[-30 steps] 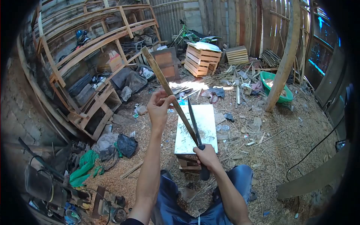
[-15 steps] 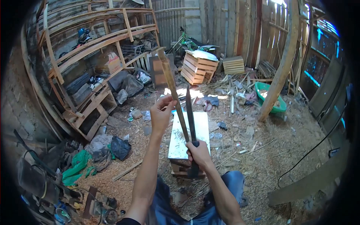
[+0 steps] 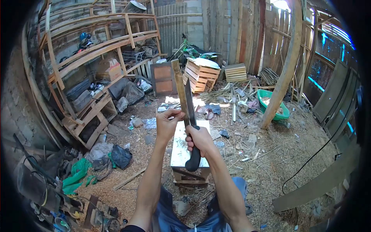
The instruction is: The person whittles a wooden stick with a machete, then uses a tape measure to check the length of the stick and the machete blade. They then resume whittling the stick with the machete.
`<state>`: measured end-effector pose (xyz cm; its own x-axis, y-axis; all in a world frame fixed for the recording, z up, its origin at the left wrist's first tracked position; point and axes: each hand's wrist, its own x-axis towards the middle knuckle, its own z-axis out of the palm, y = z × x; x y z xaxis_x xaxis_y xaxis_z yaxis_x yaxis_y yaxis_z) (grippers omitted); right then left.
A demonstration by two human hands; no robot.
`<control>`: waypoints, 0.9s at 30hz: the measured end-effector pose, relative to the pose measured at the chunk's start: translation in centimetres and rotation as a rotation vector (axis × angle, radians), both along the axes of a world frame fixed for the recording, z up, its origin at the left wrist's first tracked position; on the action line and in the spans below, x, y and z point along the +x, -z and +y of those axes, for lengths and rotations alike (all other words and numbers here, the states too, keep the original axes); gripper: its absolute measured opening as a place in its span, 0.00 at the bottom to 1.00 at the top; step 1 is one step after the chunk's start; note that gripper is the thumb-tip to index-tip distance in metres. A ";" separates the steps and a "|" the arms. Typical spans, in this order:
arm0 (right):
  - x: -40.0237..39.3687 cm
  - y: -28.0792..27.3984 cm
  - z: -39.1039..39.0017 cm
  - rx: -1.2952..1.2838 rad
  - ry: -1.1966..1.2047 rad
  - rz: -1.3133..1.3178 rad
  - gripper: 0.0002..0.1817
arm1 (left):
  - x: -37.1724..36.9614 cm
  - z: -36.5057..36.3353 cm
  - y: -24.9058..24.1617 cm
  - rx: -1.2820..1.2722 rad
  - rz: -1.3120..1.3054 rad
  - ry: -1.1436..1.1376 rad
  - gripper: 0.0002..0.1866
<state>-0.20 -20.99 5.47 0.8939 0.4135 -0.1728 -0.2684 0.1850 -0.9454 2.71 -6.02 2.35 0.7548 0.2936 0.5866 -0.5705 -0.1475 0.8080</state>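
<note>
My right hand (image 3: 201, 140) is closed around a machete, near where its black handle (image 3: 193, 159) meets the blade. The dark blade (image 3: 188, 96) points up and away from me. Alongside it on the left stands a long, narrow wooden strip (image 3: 178, 79), nearly upright; its lower part goes behind my right hand. My left hand (image 3: 167, 124) has thumb and fingertips pinched at the left edge of the strip, about mid-length. Below both hands is a small bench with a white top (image 3: 180, 149), specked with debris.
Wood shavings and scraps cover the ground. A wooden rack (image 3: 91, 54) stands at left, a slatted crate (image 3: 199, 75) at the back. To the right are a leaning post (image 3: 284, 73), a green basin (image 3: 284, 112), a black cable (image 3: 309, 160) and a plank (image 3: 309, 189).
My right hand has moved up along the strip with the machete, closer to my left hand. The handle now tilts down to the left, and the strip's top sits lower and further right.
</note>
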 end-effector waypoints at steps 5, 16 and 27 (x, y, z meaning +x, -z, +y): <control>-1.2 -2.2 -0.6 0.181 0.110 -0.108 0.12 | -0.3 -0.3 -0.1 0.052 0.022 -0.025 0.05; -1.9 -3.1 -0.1 0.007 0.049 -0.203 0.12 | -0.9 -0.3 -0.7 0.090 0.002 -0.051 0.05; -2.3 -0.8 -0.1 -0.069 0.001 -0.094 0.14 | -0.1 0.7 0.1 0.060 0.017 -0.038 0.04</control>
<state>-2.54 -21.05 6.32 0.9078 0.4031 -0.1158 -0.1775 0.1191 -0.9769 2.60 -5.34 2.22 0.7535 0.2868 0.5916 -0.5502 -0.2174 0.8062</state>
